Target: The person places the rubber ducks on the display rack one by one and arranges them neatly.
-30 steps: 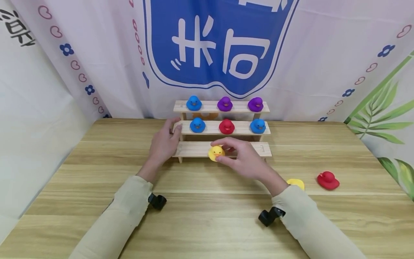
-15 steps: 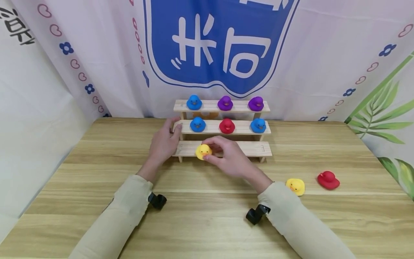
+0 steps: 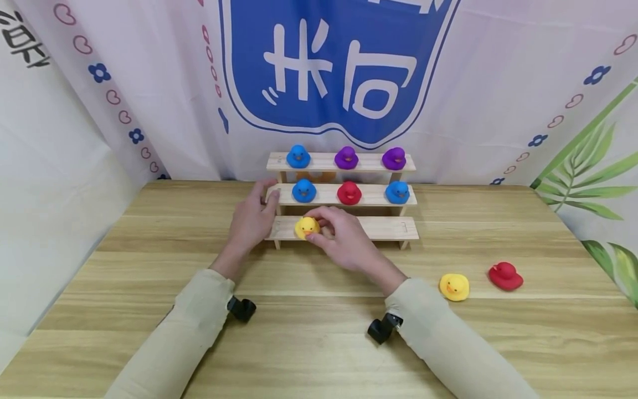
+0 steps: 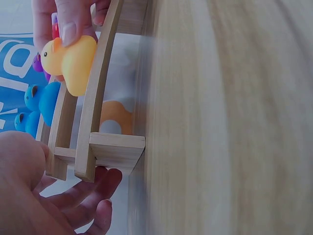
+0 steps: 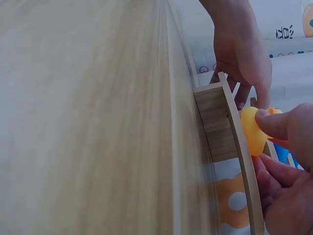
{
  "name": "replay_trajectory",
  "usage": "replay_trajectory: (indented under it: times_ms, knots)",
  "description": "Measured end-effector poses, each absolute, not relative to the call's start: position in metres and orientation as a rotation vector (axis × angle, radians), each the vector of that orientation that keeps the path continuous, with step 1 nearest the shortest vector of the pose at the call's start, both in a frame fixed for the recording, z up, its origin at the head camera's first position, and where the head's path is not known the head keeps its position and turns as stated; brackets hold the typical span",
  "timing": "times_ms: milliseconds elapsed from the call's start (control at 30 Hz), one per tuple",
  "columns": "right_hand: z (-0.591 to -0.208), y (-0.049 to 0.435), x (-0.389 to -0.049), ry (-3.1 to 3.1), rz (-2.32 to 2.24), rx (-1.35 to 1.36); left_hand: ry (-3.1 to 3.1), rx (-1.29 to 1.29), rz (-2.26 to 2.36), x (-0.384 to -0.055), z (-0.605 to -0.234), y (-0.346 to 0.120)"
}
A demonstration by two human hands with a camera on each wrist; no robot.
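Observation:
My right hand (image 3: 344, 238) holds a yellow rubber duck (image 3: 306, 228) between thumb and fingers at the left part of the bottom tier of a wooden three-tier rack (image 3: 384, 228). In the left wrist view the duck (image 4: 78, 63) has its base right at the tier's surface. My left hand (image 3: 251, 221) is at the rack's left end, thumb and index finger around the end of the middle tier. Its other fingers curve beside the bottom tier's end in the left wrist view. A second yellow duck (image 3: 454, 287) and a red duck (image 3: 505, 276) sit on the table to the right.
On the middle tier stand two blue ducks (image 3: 304, 190) with a red duck (image 3: 349, 193) between them. The top tier bears a blue duck (image 3: 298, 157) and two purple ducks (image 3: 346, 158). A printed curtain (image 3: 448, 111) hangs behind the wooden table (image 3: 319, 343).
My right hand has moved left along the bottom tier with the yellow duck, and its sleeve has uncovered the second yellow duck. My left hand has stayed at the rack's end.

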State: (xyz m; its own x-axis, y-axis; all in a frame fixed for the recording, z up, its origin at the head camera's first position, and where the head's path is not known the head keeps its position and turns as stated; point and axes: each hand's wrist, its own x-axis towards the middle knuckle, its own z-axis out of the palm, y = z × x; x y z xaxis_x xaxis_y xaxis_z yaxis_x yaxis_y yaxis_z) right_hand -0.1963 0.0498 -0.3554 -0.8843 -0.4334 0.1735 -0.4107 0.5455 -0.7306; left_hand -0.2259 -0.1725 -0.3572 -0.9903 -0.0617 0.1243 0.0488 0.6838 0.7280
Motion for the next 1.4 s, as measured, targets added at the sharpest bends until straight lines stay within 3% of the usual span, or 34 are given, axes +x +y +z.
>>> replay_trajectory:
  times_ms: [667,1400]
  knots:
    - [-0.349,0.046,-0.196,2.81,-1.185,-0.657,-2.76,0.022,-1.183,-0.225,-0.354,-0.172]
    - [-0.335,0.089,-0.184,2.638,-1.285,-0.632,-2.77,0.03,-1.205,-0.225,-0.354,-0.171]
